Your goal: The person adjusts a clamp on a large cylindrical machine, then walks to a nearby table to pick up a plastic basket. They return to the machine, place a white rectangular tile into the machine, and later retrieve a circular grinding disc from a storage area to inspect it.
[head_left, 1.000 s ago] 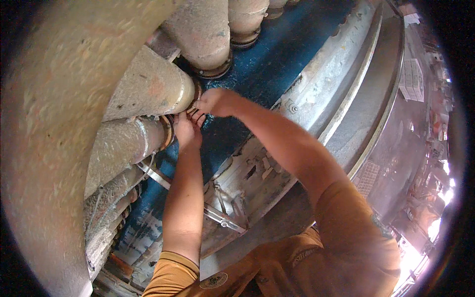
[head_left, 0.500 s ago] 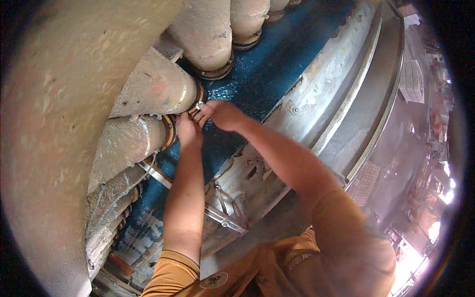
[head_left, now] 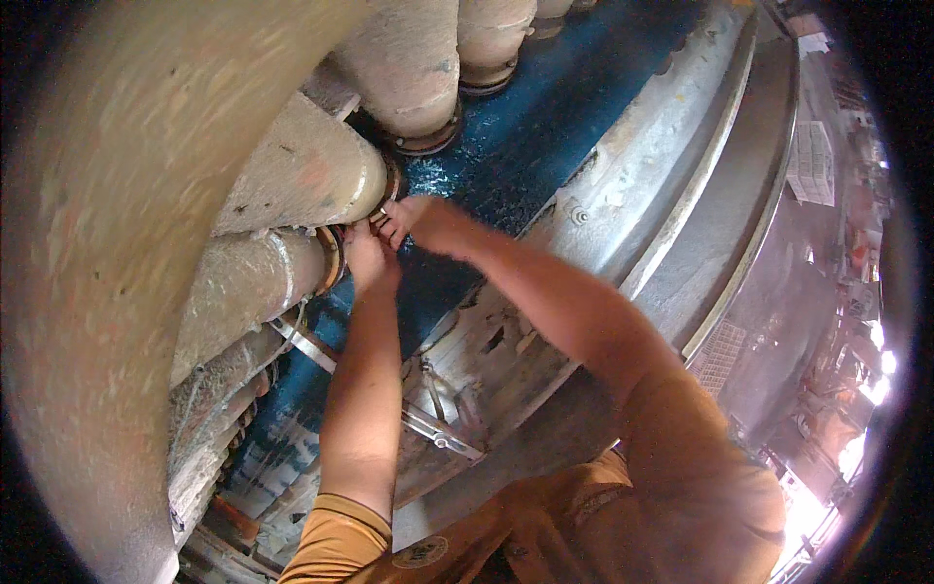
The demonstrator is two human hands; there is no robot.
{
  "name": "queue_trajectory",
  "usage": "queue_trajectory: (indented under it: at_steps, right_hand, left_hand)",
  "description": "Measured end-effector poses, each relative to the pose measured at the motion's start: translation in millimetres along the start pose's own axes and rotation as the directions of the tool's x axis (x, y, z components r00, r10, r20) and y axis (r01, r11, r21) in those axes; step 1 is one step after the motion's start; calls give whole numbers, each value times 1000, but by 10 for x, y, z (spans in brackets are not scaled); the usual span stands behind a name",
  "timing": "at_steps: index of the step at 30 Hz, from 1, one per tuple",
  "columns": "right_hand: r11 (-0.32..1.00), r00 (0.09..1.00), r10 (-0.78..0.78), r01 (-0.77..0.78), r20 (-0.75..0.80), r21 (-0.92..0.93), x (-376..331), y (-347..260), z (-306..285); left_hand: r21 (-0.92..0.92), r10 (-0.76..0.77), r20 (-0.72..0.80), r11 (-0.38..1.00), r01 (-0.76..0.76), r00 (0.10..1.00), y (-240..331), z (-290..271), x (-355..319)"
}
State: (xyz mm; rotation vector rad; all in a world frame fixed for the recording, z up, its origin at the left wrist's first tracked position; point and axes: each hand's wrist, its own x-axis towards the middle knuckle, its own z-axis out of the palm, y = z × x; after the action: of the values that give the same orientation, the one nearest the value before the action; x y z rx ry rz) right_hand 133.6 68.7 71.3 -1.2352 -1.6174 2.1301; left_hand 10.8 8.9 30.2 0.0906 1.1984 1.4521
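Note:
Both of my hands work close together at the dark and rust-coloured end ring of a thick, dusty beige tube. My left hand is at the lower side of the ring, its fingers bent against it and partly hidden. Just right of it, my right hand has its fingers curled in at the ring's edge. Whatever small part may lie between the fingertips does not show. Below the left fingers, another dusty tube ends in a similar ring.
More dusty tubes line the left and top. A large beige curved surface fills the left side. Under my hands lies a glossy blue surface, bordered by a worn metal rim. A metal bracket is beside my left forearm.
My right fingers have shifted slightly at the ring, and the right elbow has moved a little outward. My left hand stays in almost the same place.

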Motion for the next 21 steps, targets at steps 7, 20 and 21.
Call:
queue_trajectory:
  at_steps: [7, 20, 21]
  right_hand:
    - [978, 848, -151, 204, -508, 51, -53, 335, 634]
    - [724, 985, -41, 144, 167, -675, 162, -279, -513]
    - [681, 983, -73, 171, 165, -712, 186, -285, -506]
  left_hand:
    - [217, 44, -130, 976, -15, 991, 62, 90, -16]
    - [33, -82, -76, 996, 84, 994, 6, 68, 37]
    - [36, -82, -86, 996, 85, 993, 11, 79, 22]
